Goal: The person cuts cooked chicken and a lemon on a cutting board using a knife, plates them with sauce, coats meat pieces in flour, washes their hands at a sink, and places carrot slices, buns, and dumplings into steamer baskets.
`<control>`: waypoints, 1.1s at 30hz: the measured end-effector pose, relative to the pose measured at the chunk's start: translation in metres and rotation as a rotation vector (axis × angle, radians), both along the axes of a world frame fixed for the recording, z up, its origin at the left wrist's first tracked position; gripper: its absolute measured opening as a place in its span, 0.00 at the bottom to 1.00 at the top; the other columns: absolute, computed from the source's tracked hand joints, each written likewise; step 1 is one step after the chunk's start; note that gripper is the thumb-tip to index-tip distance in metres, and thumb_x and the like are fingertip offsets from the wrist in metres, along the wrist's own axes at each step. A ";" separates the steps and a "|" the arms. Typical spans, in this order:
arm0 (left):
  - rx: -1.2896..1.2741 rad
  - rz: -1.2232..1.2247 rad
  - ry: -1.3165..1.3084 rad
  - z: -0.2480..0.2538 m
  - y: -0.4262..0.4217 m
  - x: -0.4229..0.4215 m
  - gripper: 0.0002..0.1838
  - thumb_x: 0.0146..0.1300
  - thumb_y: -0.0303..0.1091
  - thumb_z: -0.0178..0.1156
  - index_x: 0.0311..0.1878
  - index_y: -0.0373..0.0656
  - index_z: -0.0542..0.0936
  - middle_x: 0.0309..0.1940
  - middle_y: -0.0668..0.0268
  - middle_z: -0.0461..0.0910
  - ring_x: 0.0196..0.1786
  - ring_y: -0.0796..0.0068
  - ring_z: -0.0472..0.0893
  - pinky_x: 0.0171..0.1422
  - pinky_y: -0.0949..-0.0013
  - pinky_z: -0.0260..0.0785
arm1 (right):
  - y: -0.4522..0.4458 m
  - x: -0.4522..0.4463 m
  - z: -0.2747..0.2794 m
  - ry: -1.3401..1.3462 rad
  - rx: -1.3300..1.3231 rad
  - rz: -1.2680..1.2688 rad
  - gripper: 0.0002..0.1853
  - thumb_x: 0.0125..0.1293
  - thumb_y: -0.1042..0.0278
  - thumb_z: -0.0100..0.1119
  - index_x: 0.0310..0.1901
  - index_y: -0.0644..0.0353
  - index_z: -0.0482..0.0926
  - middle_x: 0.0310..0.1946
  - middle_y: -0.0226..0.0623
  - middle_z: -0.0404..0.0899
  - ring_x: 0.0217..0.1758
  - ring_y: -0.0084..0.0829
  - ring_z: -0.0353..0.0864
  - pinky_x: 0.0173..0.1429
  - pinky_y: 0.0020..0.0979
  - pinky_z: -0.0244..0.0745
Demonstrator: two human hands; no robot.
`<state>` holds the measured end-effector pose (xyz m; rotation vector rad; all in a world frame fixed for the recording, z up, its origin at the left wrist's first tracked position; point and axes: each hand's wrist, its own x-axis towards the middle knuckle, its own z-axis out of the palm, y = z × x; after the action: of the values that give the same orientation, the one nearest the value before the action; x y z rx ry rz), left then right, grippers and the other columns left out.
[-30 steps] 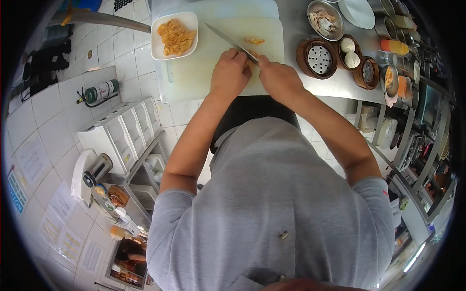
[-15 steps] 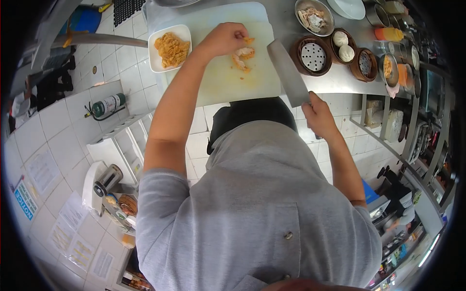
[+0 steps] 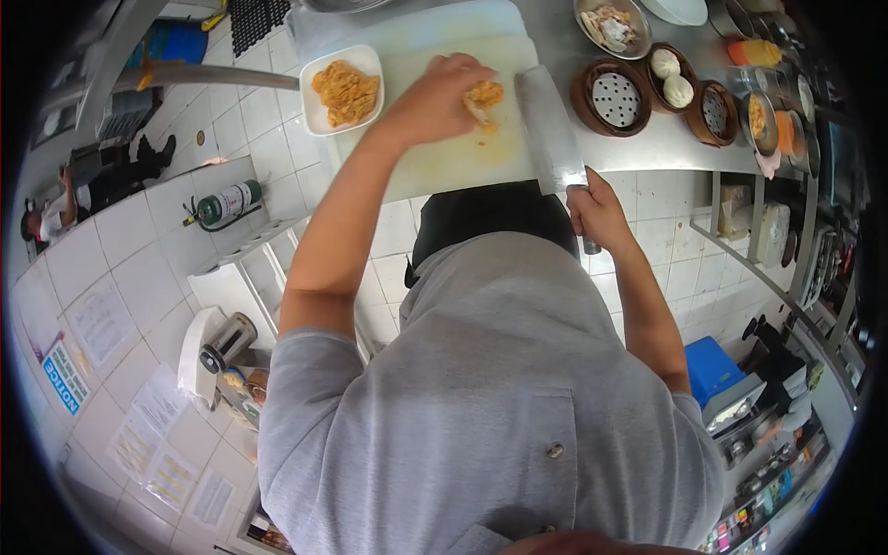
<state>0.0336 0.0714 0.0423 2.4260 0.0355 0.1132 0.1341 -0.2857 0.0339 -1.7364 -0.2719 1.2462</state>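
Note:
My left hand [image 3: 449,97] is closed around the sliced fried chicken [image 3: 483,97], its fingers curled over the pieces and partly hidden. Golden crust and a pale cut side show beyond the fingers. The chicken rests on a pale cutting board [image 3: 416,171], where small crumbs lie just below it. In my right hand [image 3: 599,211] is the handle of a cleaver [image 3: 550,129]. Its broad blade points away from me along the board's right edge, apart from the chicken. A square white bowl [image 3: 319,118] of breaded fried chicken [image 3: 346,92] sits left of my left hand.
Right of the board stand a round steamer [image 3: 610,100] with a perforated liner, another with two white buns [image 3: 678,91], and a smaller steamer [image 3: 714,113]. Behind them is a metal bowl [image 3: 612,26] of shredded food. Other people appear at the far left and right.
My left hand has moved right and closed over the chicken slices, now gathered together. The cleaver in my right hand has turned slightly more upright. The view has shifted a little.

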 end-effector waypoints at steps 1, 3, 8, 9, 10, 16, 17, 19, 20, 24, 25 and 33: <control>0.008 0.016 0.001 -0.004 -0.006 -0.003 0.36 0.57 0.25 0.73 0.73 0.43 0.82 0.67 0.57 0.80 0.67 0.51 0.80 0.76 0.55 0.76 | 0.004 -0.003 -0.004 0.001 0.008 0.016 0.08 0.83 0.66 0.53 0.50 0.62 0.76 0.25 0.30 0.74 0.18 0.23 0.73 0.24 0.31 0.70; -0.013 0.024 0.083 -0.017 -0.019 -0.010 0.42 0.55 0.27 0.76 0.77 0.45 0.79 0.70 0.55 0.78 0.75 0.46 0.75 0.83 0.50 0.71 | 0.016 -0.013 -0.007 -0.044 -0.024 0.061 0.08 0.83 0.66 0.53 0.50 0.63 0.76 0.27 0.30 0.74 0.18 0.24 0.74 0.23 0.31 0.70; -0.138 0.285 0.000 -0.024 -0.041 -0.033 0.40 0.57 0.29 0.78 0.76 0.44 0.81 0.67 0.57 0.79 0.70 0.47 0.79 0.78 0.53 0.75 | 0.047 -0.042 -0.010 0.035 0.055 0.079 0.08 0.81 0.69 0.53 0.52 0.63 0.77 0.26 0.32 0.76 0.18 0.25 0.74 0.24 0.31 0.71; -0.133 0.306 -0.011 -0.019 -0.041 -0.038 0.40 0.57 0.29 0.78 0.76 0.44 0.81 0.67 0.57 0.79 0.70 0.47 0.79 0.78 0.53 0.75 | 0.053 -0.043 -0.004 0.026 0.060 0.101 0.08 0.81 0.69 0.53 0.52 0.63 0.77 0.26 0.32 0.76 0.18 0.25 0.74 0.24 0.31 0.71; -0.151 0.358 -0.023 -0.015 -0.041 -0.043 0.38 0.58 0.29 0.78 0.75 0.43 0.81 0.66 0.56 0.79 0.69 0.47 0.80 0.76 0.54 0.77 | 0.059 -0.043 0.002 0.032 0.060 0.106 0.08 0.80 0.69 0.53 0.52 0.63 0.77 0.26 0.32 0.76 0.17 0.25 0.74 0.24 0.30 0.72; -0.200 0.587 -0.216 0.035 0.011 -0.094 0.34 0.61 0.29 0.80 0.72 0.44 0.83 0.62 0.56 0.78 0.65 0.53 0.84 0.69 0.56 0.82 | 0.138 -0.040 0.084 -0.043 0.072 0.332 0.12 0.80 0.71 0.51 0.57 0.65 0.78 0.25 0.29 0.74 0.18 0.23 0.75 0.24 0.32 0.72; -0.198 0.648 -0.242 0.041 0.027 -0.106 0.34 0.60 0.29 0.81 0.71 0.44 0.84 0.62 0.56 0.78 0.65 0.55 0.84 0.69 0.56 0.82 | 0.160 -0.043 0.097 -0.048 0.078 0.335 0.12 0.80 0.71 0.51 0.57 0.65 0.78 0.25 0.29 0.74 0.18 0.23 0.75 0.24 0.32 0.72; -0.252 0.723 -0.233 0.042 0.057 -0.135 0.33 0.60 0.30 0.82 0.70 0.44 0.84 0.63 0.57 0.78 0.66 0.57 0.84 0.68 0.56 0.82 | 0.200 -0.049 0.114 -0.043 0.077 0.478 0.14 0.79 0.69 0.52 0.58 0.66 0.79 0.26 0.30 0.75 0.18 0.24 0.75 0.25 0.32 0.73; -0.311 0.797 -0.216 0.039 0.070 -0.146 0.33 0.60 0.30 0.82 0.70 0.44 0.84 0.63 0.57 0.78 0.66 0.58 0.84 0.68 0.56 0.82 | 0.218 -0.051 0.110 -0.049 0.082 0.474 0.14 0.79 0.69 0.52 0.58 0.66 0.79 0.26 0.30 0.75 0.18 0.24 0.75 0.25 0.32 0.73; -0.186 0.793 0.004 0.024 0.107 -0.167 0.35 0.57 0.32 0.85 0.69 0.43 0.85 0.64 0.57 0.77 0.66 0.58 0.83 0.66 0.57 0.81 | 0.241 -0.053 0.108 -0.164 -0.028 0.594 0.15 0.77 0.68 0.54 0.59 0.65 0.80 0.25 0.29 0.74 0.18 0.22 0.74 0.26 0.30 0.71; -0.190 0.798 0.000 0.028 0.109 -0.167 0.35 0.57 0.32 0.85 0.69 0.43 0.85 0.64 0.57 0.77 0.66 0.58 0.83 0.66 0.57 0.81 | 0.238 -0.051 0.113 -0.222 -0.047 0.617 0.14 0.77 0.68 0.54 0.57 0.65 0.80 0.25 0.28 0.74 0.18 0.22 0.74 0.26 0.29 0.71; -0.267 0.792 -0.199 0.027 0.100 -0.173 0.29 0.62 0.25 0.77 0.69 0.38 0.85 0.61 0.53 0.86 0.55 0.54 0.89 0.58 0.59 0.85 | 0.147 -0.029 0.141 -0.360 -0.107 0.406 0.11 0.78 0.68 0.54 0.53 0.67 0.78 0.24 0.38 0.79 0.22 0.30 0.83 0.27 0.36 0.77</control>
<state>-0.1391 0.1716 0.0698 1.9937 0.8603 0.6563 0.1055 -0.1391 0.1744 -2.0636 -0.8149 1.2357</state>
